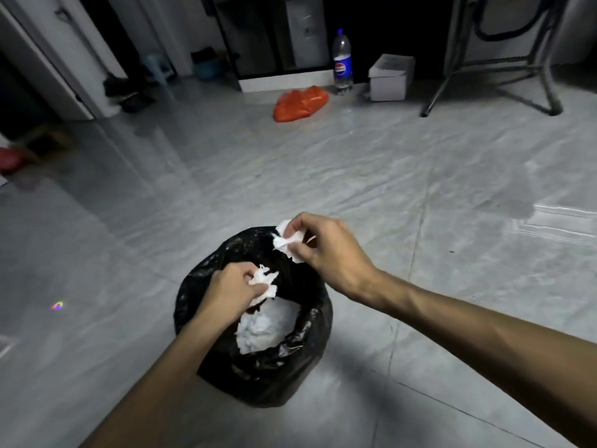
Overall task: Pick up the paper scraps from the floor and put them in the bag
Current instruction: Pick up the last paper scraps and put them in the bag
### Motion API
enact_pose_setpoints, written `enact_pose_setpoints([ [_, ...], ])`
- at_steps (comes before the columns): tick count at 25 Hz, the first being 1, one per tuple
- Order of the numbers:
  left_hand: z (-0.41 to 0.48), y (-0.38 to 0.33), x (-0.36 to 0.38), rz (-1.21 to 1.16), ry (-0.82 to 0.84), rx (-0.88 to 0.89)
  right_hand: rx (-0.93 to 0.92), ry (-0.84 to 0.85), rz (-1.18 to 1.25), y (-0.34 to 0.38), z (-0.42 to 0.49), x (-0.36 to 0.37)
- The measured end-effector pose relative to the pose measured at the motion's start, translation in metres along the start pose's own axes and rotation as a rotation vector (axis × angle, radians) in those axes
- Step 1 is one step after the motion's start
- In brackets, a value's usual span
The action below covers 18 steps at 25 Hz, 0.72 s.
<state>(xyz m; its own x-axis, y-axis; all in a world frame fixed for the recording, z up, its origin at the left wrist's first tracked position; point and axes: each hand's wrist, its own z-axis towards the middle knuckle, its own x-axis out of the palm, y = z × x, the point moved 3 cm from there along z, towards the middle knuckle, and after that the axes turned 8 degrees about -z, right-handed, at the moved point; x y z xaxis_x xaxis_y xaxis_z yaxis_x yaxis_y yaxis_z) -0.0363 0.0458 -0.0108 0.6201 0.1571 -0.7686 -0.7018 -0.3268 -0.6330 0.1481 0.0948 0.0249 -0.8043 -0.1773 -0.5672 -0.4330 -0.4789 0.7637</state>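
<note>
A black plastic bag (268, 370) stands open on the grey tiled floor, with a heap of white paper scraps (268, 328) inside. My left hand (229, 292) is over the bag's mouth, its fingers closed on a crumpled white scrap (266, 282). Over the bag's far rim, my right hand (326, 250) pinches another crumpled white scrap (287, 242). No loose scraps show on the floor around the bag.
An orange plastic bag (300, 103) lies on the floor at the back. Behind it stand a cola bottle (342, 63) and a white box (391, 77). Metal furniture legs (491, 79) are at the back right, shoes (129, 92) near a door at the back left.
</note>
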Motion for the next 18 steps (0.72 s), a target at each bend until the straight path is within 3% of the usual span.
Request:
enact_pose_setpoints([
  [3,0.004,0.025,-0.001,-0.075,-0.008,-0.149,-0.092,0.255,-0.196,0.001,0.001,0.039],
  [5,0.007,0.016,-0.008,-0.084,-0.124,-0.101,-0.024,0.407,-0.247,-0.007,-0.004,0.047],
  [7,0.006,-0.009,-0.010,-0.111,-0.193,0.019,0.052,0.330,-0.164,-0.013,-0.006,0.032],
  [9,0.001,-0.046,0.002,-0.197,-0.147,0.156,0.158,0.181,0.006,-0.023,-0.011,0.004],
  [13,-0.015,-0.130,0.062,-0.270,0.164,0.364,0.517,0.039,0.346,-0.079,-0.045,-0.067],
  [16,-0.034,-0.185,0.117,-0.274,0.392,0.431,0.928,-0.098,0.786,-0.140,-0.104,-0.114],
  [18,-0.052,-0.214,0.155,-0.331,0.564,0.425,1.113,-0.256,0.828,-0.180,-0.156,-0.141],
])
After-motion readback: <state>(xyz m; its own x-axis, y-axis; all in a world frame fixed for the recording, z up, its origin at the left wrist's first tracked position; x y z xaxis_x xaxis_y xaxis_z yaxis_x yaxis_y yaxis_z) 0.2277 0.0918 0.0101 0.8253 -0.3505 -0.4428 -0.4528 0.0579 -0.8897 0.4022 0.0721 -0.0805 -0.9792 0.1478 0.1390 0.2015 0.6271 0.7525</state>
